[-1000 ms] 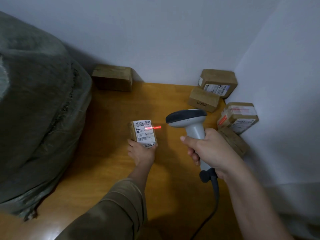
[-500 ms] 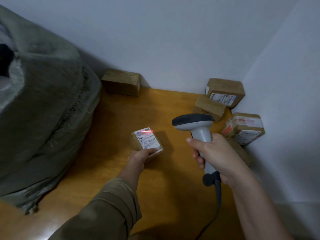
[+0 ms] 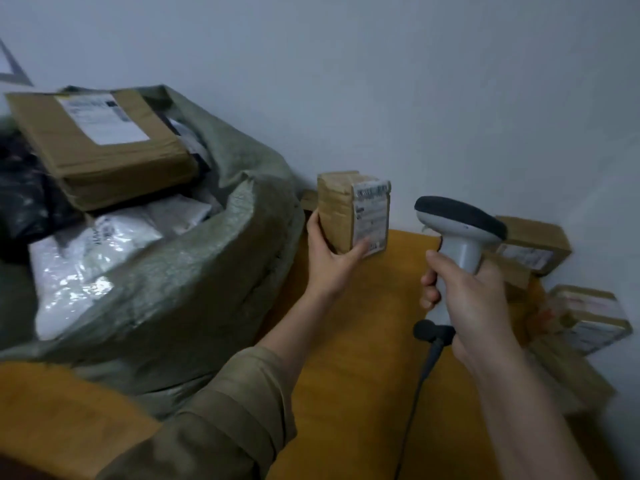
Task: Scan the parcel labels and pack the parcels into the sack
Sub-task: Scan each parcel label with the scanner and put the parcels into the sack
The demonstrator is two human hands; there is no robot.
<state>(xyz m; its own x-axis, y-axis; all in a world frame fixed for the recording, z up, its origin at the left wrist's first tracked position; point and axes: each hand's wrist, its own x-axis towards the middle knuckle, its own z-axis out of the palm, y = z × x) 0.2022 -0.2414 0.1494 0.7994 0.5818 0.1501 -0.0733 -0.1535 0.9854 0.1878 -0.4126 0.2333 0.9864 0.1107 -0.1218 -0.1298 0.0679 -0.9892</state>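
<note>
Small parcel (image 3: 349,213) lifted off table (image 3: 363,341) since last frame, gripped upright in left hand (image 3: 329,261) beside open sack (image 3: 194,289), laser gone, right hand (image 3: 474,299) clenched round scanner (image 3: 457,233), so probably scanned, drop-in next

The left hand (image 3: 330,261) is raised, thumb and fingers clasping a small parcel (image 3: 353,213) upright. The right hand (image 3: 464,299) is wrapped round a scanner (image 3: 457,230) handle, forearm bare.

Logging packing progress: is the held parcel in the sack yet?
Out. The left hand holds the small parcel beside the sack.
</note>
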